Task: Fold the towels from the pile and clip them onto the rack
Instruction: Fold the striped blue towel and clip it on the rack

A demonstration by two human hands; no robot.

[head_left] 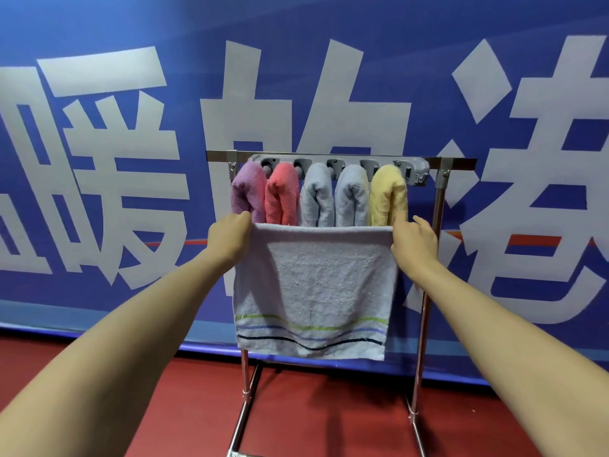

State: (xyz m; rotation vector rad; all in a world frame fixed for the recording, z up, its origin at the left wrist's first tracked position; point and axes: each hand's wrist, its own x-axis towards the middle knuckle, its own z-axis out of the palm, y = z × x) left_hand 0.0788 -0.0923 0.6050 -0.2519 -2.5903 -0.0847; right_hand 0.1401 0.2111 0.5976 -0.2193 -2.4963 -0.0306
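A person is holding a pale grey-blue towel (314, 285) stretched flat in front of a metal rack (440, 206), both bare arms reaching forward from the bottom corners of the view. The left hand (230, 237) is pinching the towel's upper left corner, fingers curled around the folded top edge, while the right hand (413, 240) is gripping the upper right corner in the same way, its knuckles facing the camera. The towel is hanging straight down between the two hands, its top edge folded over, with green, light blue and dark stripes running across its lower end. Behind it, five folded towels are hanging side by side from a grey clip bar (339, 166) fixed along the rack's top rail: a purple towel (248, 192) at the left, then a coral towel (281, 196), a grey towel (316, 197), a second pale towel (352, 197) and a yellow towel (389, 196) at the right. The held towel's top edge is covering the lower ends of these five. The rack is standing on a red floor (164, 407) just in front of a blue banner (99, 34) bearing large white characters, its legs and base rails showing below the towel.
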